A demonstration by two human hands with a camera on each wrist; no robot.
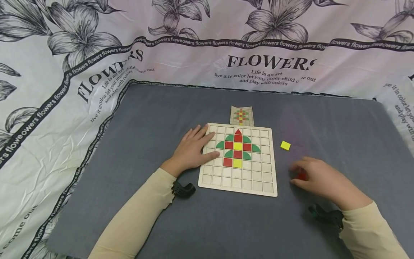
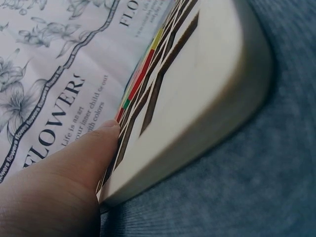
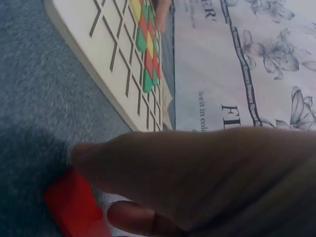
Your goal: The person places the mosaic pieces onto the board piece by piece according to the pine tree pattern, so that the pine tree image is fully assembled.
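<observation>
My left hand (image 1: 191, 148) rests on the left side of a pale wooden grid board (image 1: 253, 176), fingers spread and straight. Set in the grid are red, yellow and green flat tiles: a red triangle (image 1: 238, 132) on top, with squares and green quarter rounds (image 1: 220, 145) below. To the right of the board my right hand (image 1: 318, 178) pinches a red tile (image 3: 76, 205) between thumb and fingers, low over the table. The hand hides part of that tile in the head view. A yellow square tile (image 1: 285, 145) lies beyond the right hand.
A small card (image 1: 233, 120) with a printed pattern of the same colours lies at the board's far edge. The dark grey table (image 1: 155, 118) ends at a white flower-printed cloth (image 1: 191, 61) along its back and left. Black wrist bands (image 1: 184, 190) sit by both sleeves.
</observation>
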